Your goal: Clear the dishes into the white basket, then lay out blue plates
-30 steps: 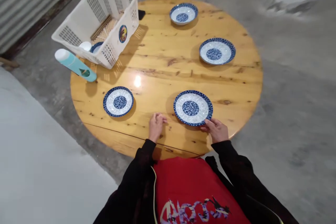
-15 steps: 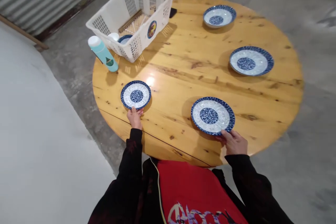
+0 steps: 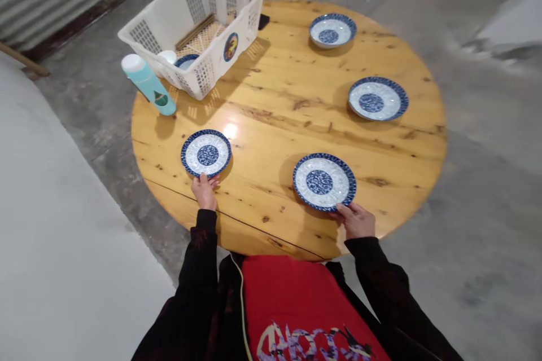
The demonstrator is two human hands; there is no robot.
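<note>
My left hand [image 3: 205, 190] pinches the near rim of a blue-and-white plate [image 3: 193, 153] on the left side of the round wooden table [image 3: 262, 146]. Its thumb lies on top of the rim and the fingers are partly hidden below. At the near right, my right hand [image 3: 355, 219] grips the lower right rim of a second blue-and-white plate [image 3: 303, 177], thumb above and fingers mostly beneath. Whether either plate is slightly raised or rests on the wood, I cannot tell.
Two more blue-rimmed dishes stand on the right, a middle one [image 3: 387, 98] and a far one [image 3: 339, 28]. At the back left is a white plastic basket [image 3: 218, 70] holding a plate and other items. Beside it stands a turquoise bottle [image 3: 148, 83]; a dark object [image 3: 263, 21] lies behind.
The camera view has shifted, so the table and everything on it appear further left. Both hands keep their hold on the same plates, with little visible movement over the table.
</note>
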